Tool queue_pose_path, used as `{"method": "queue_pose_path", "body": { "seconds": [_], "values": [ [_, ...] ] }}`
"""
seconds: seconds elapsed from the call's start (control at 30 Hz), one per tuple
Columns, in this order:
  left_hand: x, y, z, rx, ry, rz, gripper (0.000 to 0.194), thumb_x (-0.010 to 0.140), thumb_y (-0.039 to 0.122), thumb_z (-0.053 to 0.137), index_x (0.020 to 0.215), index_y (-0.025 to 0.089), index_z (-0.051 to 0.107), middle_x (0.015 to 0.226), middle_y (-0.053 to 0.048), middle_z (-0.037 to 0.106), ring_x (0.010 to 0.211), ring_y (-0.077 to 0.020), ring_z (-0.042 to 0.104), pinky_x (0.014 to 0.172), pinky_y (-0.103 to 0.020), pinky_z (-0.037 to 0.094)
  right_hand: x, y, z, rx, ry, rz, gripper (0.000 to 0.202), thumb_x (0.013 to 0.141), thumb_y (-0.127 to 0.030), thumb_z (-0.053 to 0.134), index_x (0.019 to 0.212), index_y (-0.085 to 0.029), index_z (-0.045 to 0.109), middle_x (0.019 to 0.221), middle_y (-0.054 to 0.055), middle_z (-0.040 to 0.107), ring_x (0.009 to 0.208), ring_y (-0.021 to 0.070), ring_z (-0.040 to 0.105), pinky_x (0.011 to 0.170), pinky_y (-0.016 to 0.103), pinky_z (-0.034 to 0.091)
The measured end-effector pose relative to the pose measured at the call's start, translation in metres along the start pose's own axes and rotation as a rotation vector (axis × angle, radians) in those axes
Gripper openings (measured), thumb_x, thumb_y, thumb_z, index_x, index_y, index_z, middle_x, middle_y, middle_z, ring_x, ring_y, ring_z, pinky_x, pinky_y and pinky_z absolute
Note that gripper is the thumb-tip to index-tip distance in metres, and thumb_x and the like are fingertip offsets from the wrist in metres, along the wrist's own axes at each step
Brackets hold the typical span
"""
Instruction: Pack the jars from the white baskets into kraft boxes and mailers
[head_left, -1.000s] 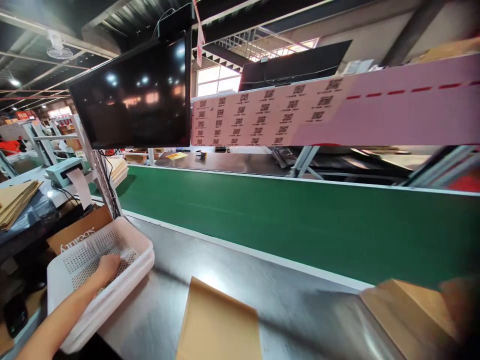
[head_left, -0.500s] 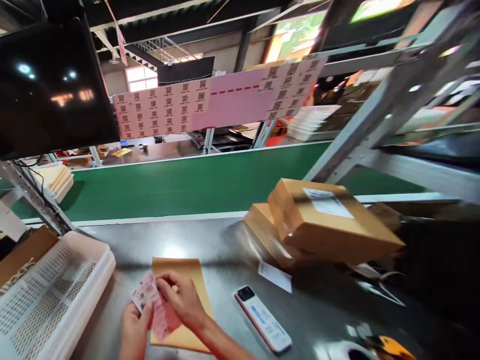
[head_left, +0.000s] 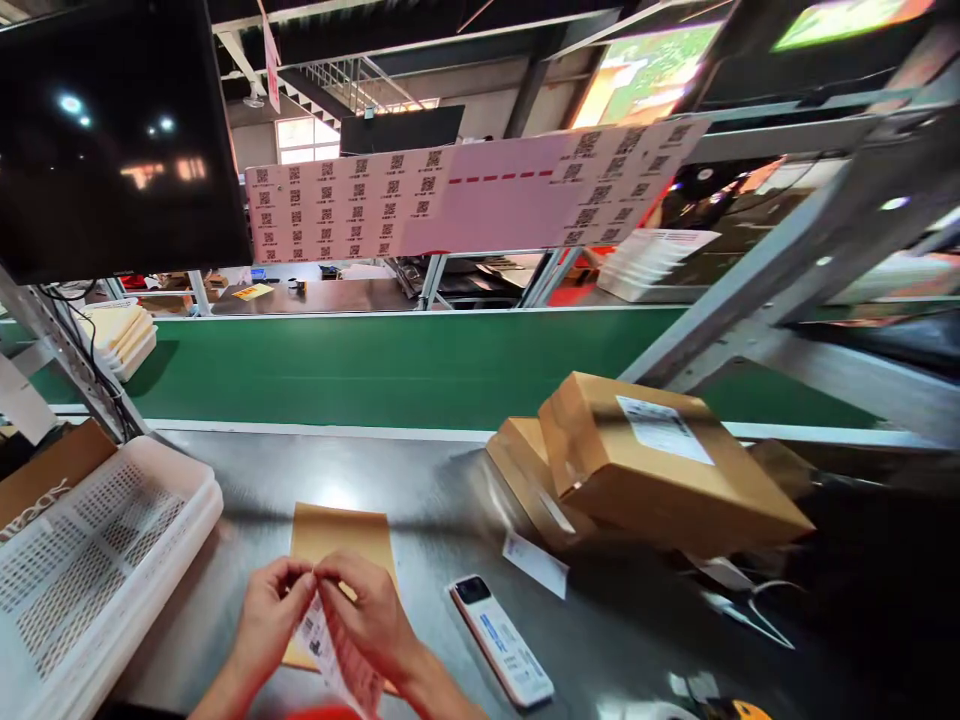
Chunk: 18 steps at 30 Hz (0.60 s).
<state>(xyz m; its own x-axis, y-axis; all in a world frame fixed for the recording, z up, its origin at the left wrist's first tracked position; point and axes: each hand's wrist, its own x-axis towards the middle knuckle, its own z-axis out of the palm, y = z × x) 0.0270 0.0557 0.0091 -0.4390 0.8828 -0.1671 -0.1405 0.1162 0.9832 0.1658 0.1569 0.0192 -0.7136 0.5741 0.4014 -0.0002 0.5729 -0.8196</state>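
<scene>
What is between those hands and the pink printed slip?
Nothing visible: the left hand and the right hand both pinch the pink slip directly at its top, above the brown envelope.

Little here can truly be read. The pink slip point(head_left: 337, 655) pinched between the left hand point(head_left: 268, 612) and the right hand point(head_left: 369, 618) carries small black print and a code square, too fine to make out. Just right of the right hand, the white handset point(head_left: 501, 640) bears blue lettering, unreadable. Far above the hands, the pink banner point(head_left: 465, 198) shows rows of QR codes (each with a tiny caption, illegible) and a red dashed line. Up and right of the hands, the cardboard box point(head_left: 660, 465) wears a white shipping label point(head_left: 664, 430), blurred.
</scene>
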Motion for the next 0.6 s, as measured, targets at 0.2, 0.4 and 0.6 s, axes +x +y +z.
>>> {"method": "queue_pose_path", "body": {
  "seconds": [0.2, 0.4, 0.6],
  "values": [
    [0.009, -0.022, -0.009, 0.083, -0.089, 0.001, 0.059, 0.075, 0.073, 0.076, 0.087, 0.016, 0.083, 0.081, -0.009, 0.079, 0.074, -0.0216, 0.070, 0.068, -0.027, 0.054, -0.009, 0.020, 0.001, -0.138, 0.037, -0.126, 0.015, 0.093, -0.020, 0.062, 0.094, -0.023, 0.076, 0.082, 0.003, 0.079, 0.074, 0.0169, 0.073, 0.068, 0.025, 0.052],
    [0.015, -0.052, -0.014, 0.010, -0.139, -0.110, 0.068, 0.060, 0.081, 0.081, 0.080, 0.016, 0.081, 0.074, -0.009, 0.077, 0.070, -0.0224, 0.067, 0.067, -0.032, 0.055, -0.018, 0.034, 0.008, -0.377, 0.052, -0.300, 0.017, 0.095, -0.026, 0.059, 0.090, -0.022, 0.075, 0.075, 0.002, 0.079, 0.066, 0.0161, 0.072, 0.061, 0.024, 0.049],
    [0.011, -0.067, -0.014, -0.142, -0.089, -0.248, 0.067, 0.043, 0.075, 0.092, 0.068, 0.014, 0.078, 0.068, -0.008, 0.075, 0.069, -0.0218, 0.066, 0.068, -0.031, 0.053, -0.030, 0.034, 0.019, -0.536, 0.081, -0.364, 0.021, 0.093, -0.021, 0.055, 0.078, -0.023, 0.069, 0.063, -0.003, 0.073, 0.053, 0.0129, 0.062, 0.049, 0.024, 0.039]
  ]
}}
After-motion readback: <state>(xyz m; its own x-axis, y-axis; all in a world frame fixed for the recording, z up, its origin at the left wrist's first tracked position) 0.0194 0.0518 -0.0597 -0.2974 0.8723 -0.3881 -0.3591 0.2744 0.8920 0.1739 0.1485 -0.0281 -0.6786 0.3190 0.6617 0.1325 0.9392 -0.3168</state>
